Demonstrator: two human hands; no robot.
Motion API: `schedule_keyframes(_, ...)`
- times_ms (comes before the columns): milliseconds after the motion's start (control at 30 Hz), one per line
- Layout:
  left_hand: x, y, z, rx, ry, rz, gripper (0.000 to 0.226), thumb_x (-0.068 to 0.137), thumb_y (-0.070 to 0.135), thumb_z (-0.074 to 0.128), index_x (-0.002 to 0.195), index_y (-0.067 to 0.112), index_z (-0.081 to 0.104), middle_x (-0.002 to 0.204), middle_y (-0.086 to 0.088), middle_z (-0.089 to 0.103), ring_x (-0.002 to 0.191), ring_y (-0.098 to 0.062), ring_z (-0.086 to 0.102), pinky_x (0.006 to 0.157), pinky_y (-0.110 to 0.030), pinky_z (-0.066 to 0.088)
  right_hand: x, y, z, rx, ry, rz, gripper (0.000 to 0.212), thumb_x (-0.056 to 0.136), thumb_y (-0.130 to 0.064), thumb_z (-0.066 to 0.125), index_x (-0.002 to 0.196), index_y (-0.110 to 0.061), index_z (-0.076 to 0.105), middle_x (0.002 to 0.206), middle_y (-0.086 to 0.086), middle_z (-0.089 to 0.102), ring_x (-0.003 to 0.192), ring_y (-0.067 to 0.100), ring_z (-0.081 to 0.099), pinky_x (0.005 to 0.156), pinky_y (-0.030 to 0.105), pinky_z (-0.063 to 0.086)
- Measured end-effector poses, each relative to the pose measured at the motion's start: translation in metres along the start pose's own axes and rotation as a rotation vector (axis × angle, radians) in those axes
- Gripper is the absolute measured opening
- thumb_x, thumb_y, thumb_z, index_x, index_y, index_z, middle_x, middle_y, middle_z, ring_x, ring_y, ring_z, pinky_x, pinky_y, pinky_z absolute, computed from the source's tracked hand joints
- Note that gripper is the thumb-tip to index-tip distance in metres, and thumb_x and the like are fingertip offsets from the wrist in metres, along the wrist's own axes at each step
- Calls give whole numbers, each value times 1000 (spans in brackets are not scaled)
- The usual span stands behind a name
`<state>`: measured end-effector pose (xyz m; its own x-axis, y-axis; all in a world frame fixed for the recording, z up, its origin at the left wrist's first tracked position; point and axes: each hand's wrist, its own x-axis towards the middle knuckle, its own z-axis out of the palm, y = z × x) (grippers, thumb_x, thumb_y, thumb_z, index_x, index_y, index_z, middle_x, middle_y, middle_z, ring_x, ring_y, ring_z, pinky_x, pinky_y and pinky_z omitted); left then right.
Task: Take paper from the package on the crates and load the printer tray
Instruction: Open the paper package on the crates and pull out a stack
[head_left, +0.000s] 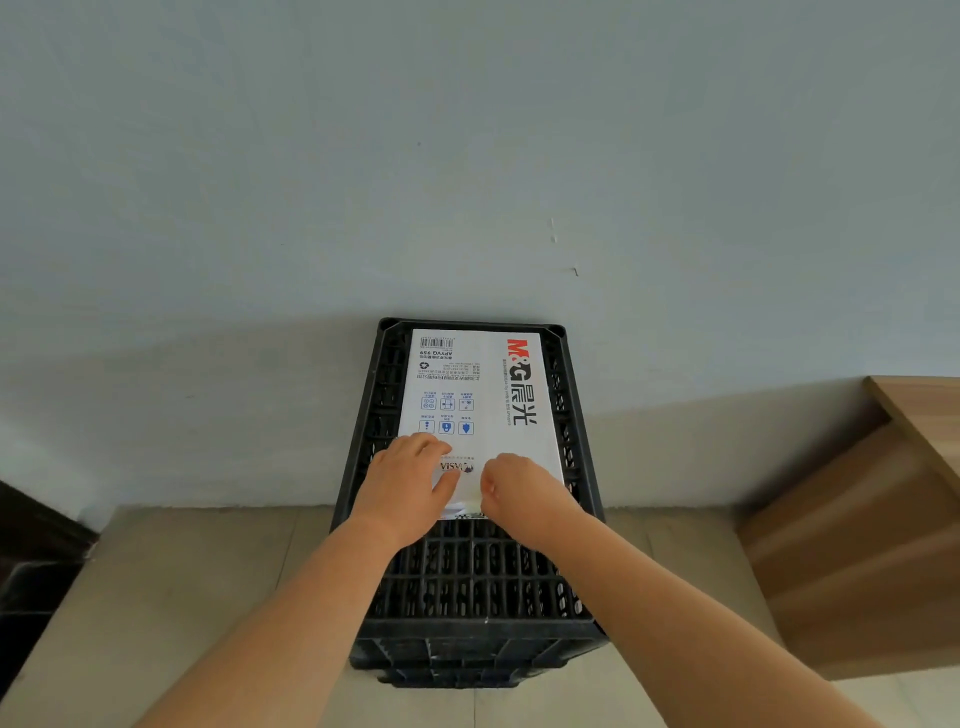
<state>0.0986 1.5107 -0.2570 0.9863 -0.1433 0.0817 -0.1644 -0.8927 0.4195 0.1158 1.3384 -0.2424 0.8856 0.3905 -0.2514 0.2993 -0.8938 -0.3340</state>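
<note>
A white paper package (480, 395) with red and black print lies flat on top of stacked black plastic crates (483, 577) against the wall. My left hand (408, 483) rests on the package's near left part, fingers spread flat and thumb out. At the package's near edge my right hand (519, 493) has its fingers curled and pinches the wrapper flap there. The printer and its tray are out of view.
A pale wall fills the upper view. A wooden desk or cabinet (883, 519) stands to the right of the crates. A dark piece of furniture (36, 561) sits at the far left. Beige floor tiles (182, 597) surround the crates.
</note>
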Motion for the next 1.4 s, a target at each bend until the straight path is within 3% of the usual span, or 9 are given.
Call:
schedule_keyframes(267, -7, 10, 2, 58, -64, 51, 46, 91, 47, 49, 132, 24, 50, 132, 7, 49, 123, -14, 40, 106, -35, 33, -51, -2, 27, -189, 30, -221, 23, 95, -17, 43, 99, -6, 63, 96, 11, 64, 88, 26, 59, 80, 38, 52)
schedule_keyframes(400, -15, 15, 14, 156, -136, 99, 60, 87, 54, 51, 139, 26, 41, 149, 2, 32, 137, -19, 26, 112, -39, 20, -64, 6, 52, -272, 69, -292, 19, 87, -15, 50, 91, -8, 66, 86, 10, 67, 81, 30, 62, 82, 45, 53)
schedule_keyframes(567, -19, 17, 29, 258, -162, 49, 68, 88, 52, 52, 145, 26, 28, 159, -6, 12, 145, -28, 7, 118, -46, 9, -77, 19, 42, 4, 213, -303, 19, 83, -23, 52, 92, -14, 66, 88, 2, 64, 82, 20, 57, 74, 35, 52)
schedule_keyframes(667, -19, 17, 32, 308, -184, 8, 70, 91, 51, 47, 149, 26, 16, 160, -6, 2, 146, -28, -1, 119, -47, 4, -70, 37, 31, 86, 408, -153, 30, 86, -35, 55, 112, -21, 61, 113, -3, 60, 104, 14, 54, 91, 32, 48)
schedule_keyframes(733, -20, 18, 34, 318, -188, 4, 71, 92, 50, 47, 150, 26, 14, 161, -6, 1, 147, -29, -2, 119, -48, 3, -63, 49, 25, -10, 383, -38, 47, 88, -45, 54, 130, -25, 49, 138, -2, 45, 128, 19, 40, 107, 38, 36)
schedule_keyframes(867, -22, 18, 37, 293, -166, 13, 72, 90, 46, 52, 149, 26, 17, 161, -7, 3, 147, -29, 0, 120, -48, 1, -54, 61, 28, -225, 287, -15, 61, 89, -53, 51, 142, -30, 30, 157, 4, 20, 144, 28, 18, 116, 47, 24)
schedule_keyframes(1033, -21, 17, 40, 268, -137, 21, 72, 87, 49, 56, 147, 26, 23, 160, -7, 8, 146, -30, 4, 119, -49, 3, -58, 75, 39, -314, 258, 2, 63, 86, -41, 59, 141, -29, 31, 156, 8, 24, 143, 32, 23, 114, 49, 26)
schedule_keyframes(1233, -19, 17, 41, 292, -119, 81, 74, 85, 45, 61, 147, 24, 25, 159, -8, 11, 145, -31, 8, 118, -51, 2, -70, 94, 34, -273, 239, 100, 71, 88, -49, 52, 148, -30, 19, 159, 6, 15, 146, 29, 14, 116, 48, 19)
schedule_keyframes(1400, -20, 17, 40, 275, -64, 248, 59, 74, 35, 71, 127, 17, 51, 132, -8, 51, 122, -30, 48, 105, -49, 38, -72, 93, 35, -250, 241, 107, 70, 88, -49, 49, 148, -30, 19, 159, 7, 18, 145, 30, 16, 116, 49, 20)
